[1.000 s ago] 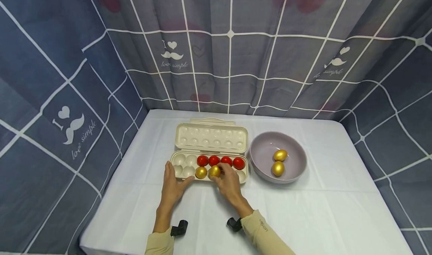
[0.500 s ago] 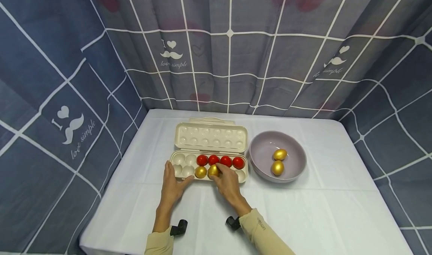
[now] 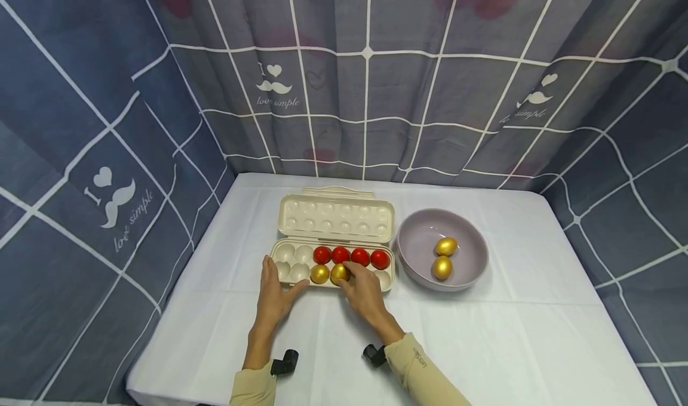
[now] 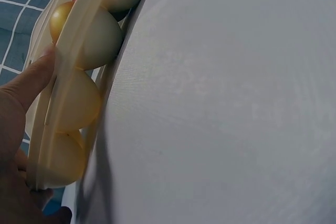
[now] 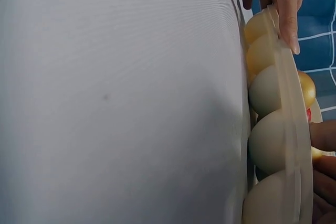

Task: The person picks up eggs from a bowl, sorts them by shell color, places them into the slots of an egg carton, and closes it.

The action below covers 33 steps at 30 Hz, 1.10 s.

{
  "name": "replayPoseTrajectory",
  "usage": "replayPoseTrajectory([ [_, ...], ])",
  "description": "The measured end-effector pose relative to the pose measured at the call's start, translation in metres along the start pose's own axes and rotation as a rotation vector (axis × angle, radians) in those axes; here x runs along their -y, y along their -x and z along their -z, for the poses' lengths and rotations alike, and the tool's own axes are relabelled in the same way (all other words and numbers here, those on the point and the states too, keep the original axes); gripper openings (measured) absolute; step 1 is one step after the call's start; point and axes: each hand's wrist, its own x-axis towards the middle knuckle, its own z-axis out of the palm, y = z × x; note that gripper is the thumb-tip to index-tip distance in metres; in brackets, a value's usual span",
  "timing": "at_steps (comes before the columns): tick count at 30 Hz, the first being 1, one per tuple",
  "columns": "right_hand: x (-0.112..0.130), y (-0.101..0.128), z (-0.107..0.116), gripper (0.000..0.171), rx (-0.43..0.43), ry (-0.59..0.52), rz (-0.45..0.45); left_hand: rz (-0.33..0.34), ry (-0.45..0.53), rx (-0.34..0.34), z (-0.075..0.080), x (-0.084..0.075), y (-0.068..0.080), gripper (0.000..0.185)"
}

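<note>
Right hand: thumb and fingers clamped on a gold egg, reaching in over the near edge of the carton.
Pinched egg: at the tips of the grip, thumb on its near side and fingers on its far right side; it lies at the fourth pocket from the left of the near row. Whether the pocket carries its weight, I cannot tell.
Left hand: thumb and fingers spread apart around the near left corner of the carton, thumb along the near rim, fingers against the left end; some of them are hidden in the left wrist view.
Carton: cream, lying on the table with its lid folded back on the far side.
Second gold egg: seated in the pocket just left of the pinched egg, between the two hands.
Red eggs: four in the far row, filling it from the third pocket to the right end, just beyond the grip.
Bowl: mauve, just right of the carton, holding two more gold eggs.
Table: covered in white cloth.
</note>
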Motion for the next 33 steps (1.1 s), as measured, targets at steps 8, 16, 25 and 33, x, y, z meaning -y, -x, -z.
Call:
replayPoseTrajectory([
  [8, -0.001, 0.000, 0.003, 0.038, 0.029, -0.069, -0.035, 0.002, -0.018, 0.014, 0.000, 0.002, -0.001, 0.121],
  [16, -0.005, 0.000, 0.005, 0.035, -0.012, -0.200, -0.028, 0.002, -0.021, 0.016, 0.001, 0.002, -0.001, 0.120],
  [25, -0.008, 0.004, 0.010, 0.035, -0.049, -0.464, -0.044, 0.017, -0.026, 0.029, 0.001, 0.002, -0.002, 0.121],
  [33, 0.013, 0.006, 0.035, 0.036, -0.065, -0.547, -0.070, 0.022, -0.033, 0.032, 0.001, 0.002, -0.001, 0.120],
])
